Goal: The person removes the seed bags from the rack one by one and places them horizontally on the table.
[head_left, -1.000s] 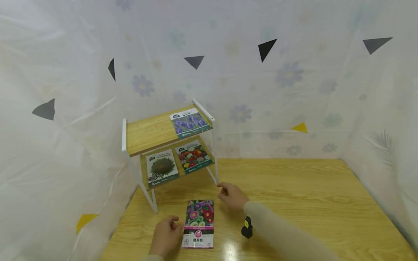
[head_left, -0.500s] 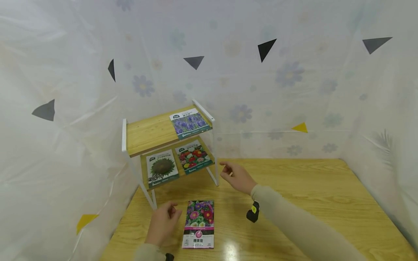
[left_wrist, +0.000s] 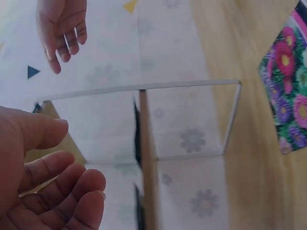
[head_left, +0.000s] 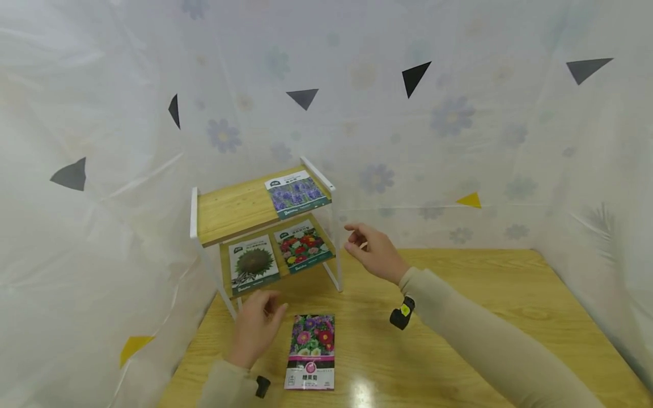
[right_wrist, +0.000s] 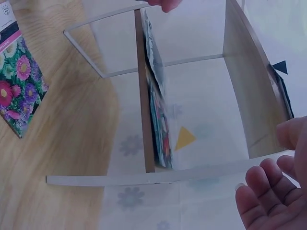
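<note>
On one rack (head_left: 234,208), three packets (head_left: 302,246)

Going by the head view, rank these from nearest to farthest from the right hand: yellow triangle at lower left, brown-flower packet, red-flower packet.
From the right hand:
1. red-flower packet, right side of the lower shelf
2. brown-flower packet, left side of that shelf
3. yellow triangle, lower left, beyond the rack

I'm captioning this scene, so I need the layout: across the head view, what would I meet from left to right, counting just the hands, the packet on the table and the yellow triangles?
Lower yellow triangle, left hand, packet, right hand, upper yellow triangle.
</note>
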Motion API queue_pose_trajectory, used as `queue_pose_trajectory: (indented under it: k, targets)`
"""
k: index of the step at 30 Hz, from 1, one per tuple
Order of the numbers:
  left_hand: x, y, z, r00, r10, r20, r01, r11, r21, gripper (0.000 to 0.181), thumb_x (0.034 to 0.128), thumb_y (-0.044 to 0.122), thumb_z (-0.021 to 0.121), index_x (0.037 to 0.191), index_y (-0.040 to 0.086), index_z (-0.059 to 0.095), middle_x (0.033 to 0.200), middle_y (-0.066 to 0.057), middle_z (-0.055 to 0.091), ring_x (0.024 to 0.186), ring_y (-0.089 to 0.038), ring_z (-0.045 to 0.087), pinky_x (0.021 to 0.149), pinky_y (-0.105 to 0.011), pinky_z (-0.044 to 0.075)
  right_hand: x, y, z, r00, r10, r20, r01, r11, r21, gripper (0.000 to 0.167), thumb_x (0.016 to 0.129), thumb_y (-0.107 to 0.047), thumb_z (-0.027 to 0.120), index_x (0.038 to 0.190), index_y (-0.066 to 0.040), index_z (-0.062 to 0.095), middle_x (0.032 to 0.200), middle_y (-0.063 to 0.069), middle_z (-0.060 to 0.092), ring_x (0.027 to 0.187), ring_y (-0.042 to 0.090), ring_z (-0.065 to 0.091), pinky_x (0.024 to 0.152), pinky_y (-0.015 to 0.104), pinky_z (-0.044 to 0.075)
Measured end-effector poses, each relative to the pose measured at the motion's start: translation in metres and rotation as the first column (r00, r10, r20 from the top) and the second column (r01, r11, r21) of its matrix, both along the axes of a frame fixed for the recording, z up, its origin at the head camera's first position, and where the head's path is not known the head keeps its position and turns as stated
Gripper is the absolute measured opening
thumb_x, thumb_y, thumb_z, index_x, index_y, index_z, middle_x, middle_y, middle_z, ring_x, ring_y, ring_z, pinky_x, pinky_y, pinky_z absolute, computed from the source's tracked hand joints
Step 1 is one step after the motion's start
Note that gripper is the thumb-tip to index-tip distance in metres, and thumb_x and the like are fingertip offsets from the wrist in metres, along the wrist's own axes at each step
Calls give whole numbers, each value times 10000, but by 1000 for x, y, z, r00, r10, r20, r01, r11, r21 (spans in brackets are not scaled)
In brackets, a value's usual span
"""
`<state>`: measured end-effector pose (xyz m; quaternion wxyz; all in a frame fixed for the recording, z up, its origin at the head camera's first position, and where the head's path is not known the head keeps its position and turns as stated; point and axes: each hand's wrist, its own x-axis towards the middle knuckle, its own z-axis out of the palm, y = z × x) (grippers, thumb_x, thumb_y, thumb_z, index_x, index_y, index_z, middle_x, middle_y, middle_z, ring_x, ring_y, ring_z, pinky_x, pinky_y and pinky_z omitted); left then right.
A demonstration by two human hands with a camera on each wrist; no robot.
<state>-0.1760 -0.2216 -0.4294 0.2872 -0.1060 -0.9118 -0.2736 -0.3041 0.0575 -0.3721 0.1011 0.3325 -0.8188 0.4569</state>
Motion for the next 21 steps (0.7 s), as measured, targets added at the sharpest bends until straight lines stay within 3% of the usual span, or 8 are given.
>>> queue_pose_trajectory:
  k: [4, 7, 10, 13, 19, 21]
  targets:
    - [-6, 1, 25, 988, -52, -148, 46, 998, -42, 224, 805, 116, 787, 993, 51, 686, 810, -9, 587, 702, -107, 540, 570, -261, 479, 0, -1, 16, 1000, -10, -7, 10, 1000, 11, 392, 991, -231, 554, 1350, -80, 509, 1032, 23, 599, 907, 127, 587, 740, 304, 528]
    - [-11, 2, 46, 965, -85, -250, 70, 995, -68, 222, 809, 111, 780, 997, 47, 683, 840, -37, 597, 709, -134, 554, 561, -273, 487, -1, -3, 26, 1000, -11, 3, 11, 1000, 11, 405, 994, -246, 547, 1362, -85, 496, 1080, 66, 605, 939, 145, 585, 774, 327, 525]
    - [-15, 4, 65, 946, -105, -308, 83, 993, -83, 231, 816, 103, 770, 1017, 41, 675, 886, -57, 613, 743, -161, 575, 599, -304, 503, -1, -6, 36, 999, -20, 45, 19, 1000, 16, 422, 999, -277, 531, 1376, -95, 475, 1151, 104, 599, 988, 169, 581, 813, 358, 517]
    - [-20, 6, 82, 940, -114, -321, 85, 991, -101, 253, 840, 126, 746, 1056, 25, 660, 930, -87, 624, 790, -205, 588, 650, -352, 514, -2, -10, 44, 993, -41, 108, 39, 999, 22, 440, 1001, -300, 523, 1393, -111, 454, 1226, 116, 583, 1052, 201, 577, 856, 399, 506]
    - [-36, 9, 111, 961, -59, -271, 25, 992, -124, 365, 893, 228, 695, 1146, -24, 619, 1057, -167, 621, 934, -307, 592, 822, -476, 506, -8, -21, 57, 974, -99, 206, 100, 995, 5, 469, 988, -353, 539, 1398, -141, 456, 1247, 50, 578, 1109, 211, 561, 902, 428, 487]
    - [-42, 9, 119, 968, -38, -247, 6, 991, -131, 391, 906, 245, 680, 1172, -32, 606, 1080, -179, 611, 925, -320, 593, 813, -486, 506, -10, -25, 61, 971, -100, 216, 104, 994, -9, 470, 985, -360, 541, 1395, -144, 463, 1246, 47, 581, 1105, 211, 562, 892, 426, 492]
